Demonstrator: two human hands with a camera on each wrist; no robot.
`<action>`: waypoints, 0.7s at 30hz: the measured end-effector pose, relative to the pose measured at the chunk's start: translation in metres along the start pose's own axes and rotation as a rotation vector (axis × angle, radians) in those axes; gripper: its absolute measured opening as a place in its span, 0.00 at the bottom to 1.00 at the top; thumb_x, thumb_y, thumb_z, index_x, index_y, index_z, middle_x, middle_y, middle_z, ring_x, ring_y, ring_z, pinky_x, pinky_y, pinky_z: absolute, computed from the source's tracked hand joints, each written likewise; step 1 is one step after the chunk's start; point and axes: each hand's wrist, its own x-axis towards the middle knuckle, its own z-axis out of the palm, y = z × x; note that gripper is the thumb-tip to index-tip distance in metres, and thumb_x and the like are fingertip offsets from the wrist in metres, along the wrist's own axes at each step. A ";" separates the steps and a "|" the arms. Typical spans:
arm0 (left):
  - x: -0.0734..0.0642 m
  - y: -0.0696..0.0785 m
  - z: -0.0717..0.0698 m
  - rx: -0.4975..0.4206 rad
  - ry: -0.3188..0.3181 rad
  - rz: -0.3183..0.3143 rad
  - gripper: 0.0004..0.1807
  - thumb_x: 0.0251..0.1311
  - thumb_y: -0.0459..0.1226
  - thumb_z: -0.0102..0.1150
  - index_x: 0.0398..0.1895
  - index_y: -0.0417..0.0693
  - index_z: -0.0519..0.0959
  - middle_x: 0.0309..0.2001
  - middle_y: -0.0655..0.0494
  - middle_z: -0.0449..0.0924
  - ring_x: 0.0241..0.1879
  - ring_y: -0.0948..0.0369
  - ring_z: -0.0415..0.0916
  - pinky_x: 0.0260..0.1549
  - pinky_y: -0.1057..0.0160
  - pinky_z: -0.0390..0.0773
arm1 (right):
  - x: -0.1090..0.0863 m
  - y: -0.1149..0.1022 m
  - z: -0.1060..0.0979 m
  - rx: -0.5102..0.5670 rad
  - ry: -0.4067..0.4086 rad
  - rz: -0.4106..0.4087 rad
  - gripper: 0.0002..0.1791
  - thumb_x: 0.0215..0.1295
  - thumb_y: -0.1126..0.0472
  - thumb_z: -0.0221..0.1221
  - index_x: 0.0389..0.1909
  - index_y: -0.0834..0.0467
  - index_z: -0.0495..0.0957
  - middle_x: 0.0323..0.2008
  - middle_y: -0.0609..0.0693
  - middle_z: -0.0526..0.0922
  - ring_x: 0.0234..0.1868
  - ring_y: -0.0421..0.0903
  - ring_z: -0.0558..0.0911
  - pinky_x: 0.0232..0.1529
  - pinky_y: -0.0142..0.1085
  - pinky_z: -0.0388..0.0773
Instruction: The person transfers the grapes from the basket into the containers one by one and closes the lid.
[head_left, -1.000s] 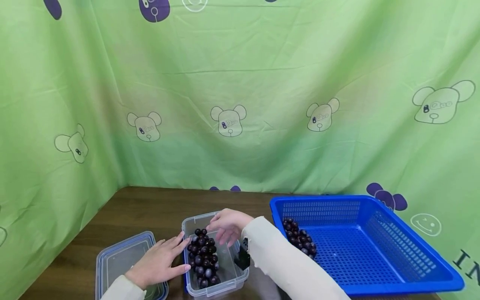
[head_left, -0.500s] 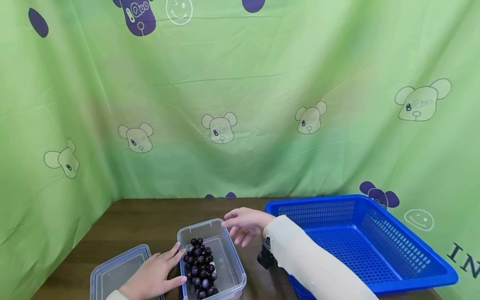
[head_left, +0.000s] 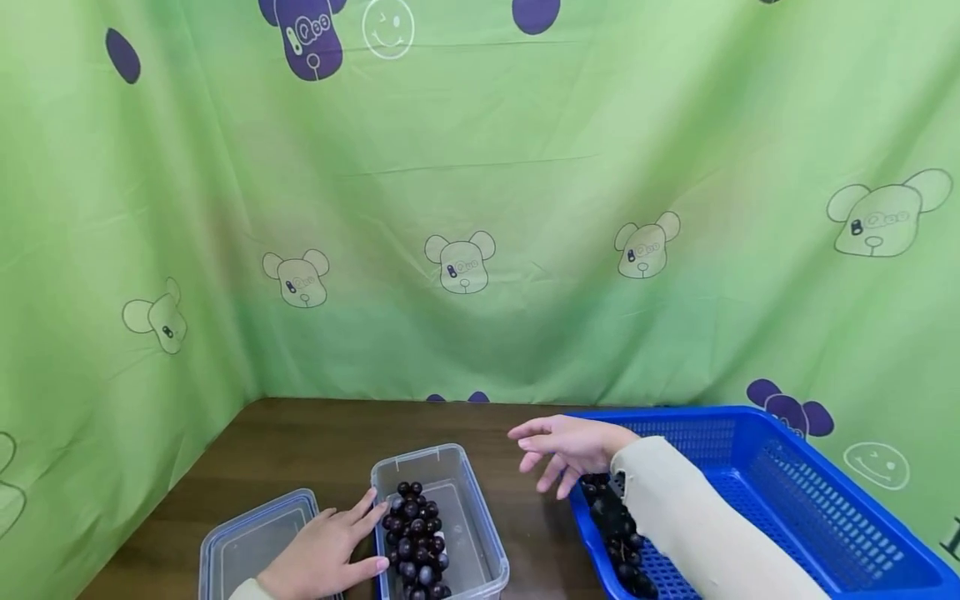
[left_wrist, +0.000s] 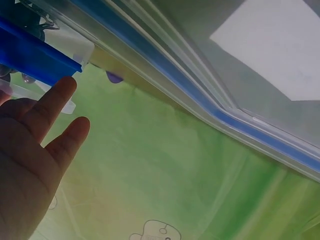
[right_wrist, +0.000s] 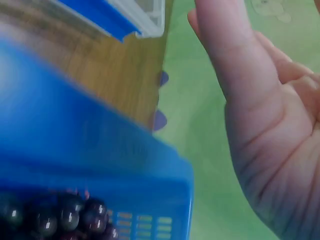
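A bunch of dark grapes (head_left: 417, 537) lies along the left side of a clear plastic container (head_left: 468, 533). My left hand (head_left: 326, 546) rests at the container's left rim, fingers spread, thumb by the grapes. Over the left edge of a blue basket (head_left: 810, 492), my right hand (head_left: 577, 450) hangs with loose fingers and nothing in it. Below that wrist, a second bunch of grapes (head_left: 633, 560) lies against the basket's left wall, partly hidden by the sleeve. In the right wrist view these basket grapes (right_wrist: 70, 215) show beside the blue wall.
A clear lid (head_left: 251, 542) with a blue seal lies on the brown wooden table (head_left: 322, 450), left of the container and partly under my left forearm. Bare wood separates container and basket. A green patterned curtain (head_left: 525, 333) closes off the back and left.
My right hand has moved right, from inside the container to over the basket's left edge. My left hand stays at the container's rim. The head view has shifted slightly.
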 end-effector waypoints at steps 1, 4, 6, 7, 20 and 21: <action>0.001 0.000 0.000 0.001 0.000 -0.004 0.35 0.67 0.57 0.47 0.65 0.40 0.70 0.65 0.37 0.66 0.47 0.50 0.80 0.44 0.40 0.73 | -0.003 0.001 -0.003 0.001 0.002 0.003 0.33 0.71 0.54 0.52 0.70 0.65 0.55 0.41 0.59 0.78 0.29 0.47 0.83 0.23 0.35 0.80; 0.001 0.000 0.001 0.005 0.005 -0.003 0.34 0.67 0.56 0.48 0.65 0.40 0.70 0.64 0.37 0.67 0.47 0.50 0.80 0.44 0.41 0.73 | -0.012 0.006 -0.012 0.003 0.005 0.013 0.34 0.71 0.53 0.51 0.71 0.65 0.54 0.42 0.59 0.79 0.29 0.46 0.83 0.23 0.35 0.80; 0.001 0.001 0.001 0.002 -0.002 0.000 0.34 0.67 0.56 0.48 0.66 0.40 0.70 0.64 0.37 0.67 0.47 0.51 0.80 0.43 0.41 0.73 | -0.018 0.010 -0.018 0.010 0.007 0.021 0.35 0.72 0.53 0.51 0.71 0.66 0.53 0.42 0.59 0.79 0.29 0.46 0.84 0.23 0.35 0.80; 0.001 0.001 0.001 0.001 -0.006 0.001 0.34 0.67 0.56 0.48 0.66 0.40 0.69 0.64 0.37 0.67 0.47 0.51 0.80 0.43 0.41 0.73 | -0.020 0.012 -0.021 0.014 0.007 0.021 0.35 0.72 0.52 0.51 0.71 0.66 0.52 0.42 0.58 0.79 0.29 0.46 0.84 0.23 0.35 0.80; 0.000 0.003 0.000 -0.031 0.005 -0.002 0.34 0.67 0.55 0.48 0.65 0.39 0.69 0.65 0.36 0.66 0.42 0.54 0.82 0.43 0.40 0.73 | -0.068 0.038 -0.059 0.087 0.000 0.005 0.37 0.75 0.52 0.47 0.72 0.70 0.44 0.46 0.58 0.78 0.32 0.46 0.84 0.28 0.37 0.82; 0.001 0.003 -0.001 -0.040 0.003 -0.002 0.34 0.67 0.55 0.48 0.65 0.38 0.69 0.65 0.36 0.66 0.41 0.54 0.82 0.43 0.39 0.73 | -0.071 0.040 -0.061 0.093 0.004 0.005 0.37 0.75 0.52 0.46 0.72 0.69 0.44 0.46 0.59 0.78 0.33 0.46 0.85 0.28 0.38 0.82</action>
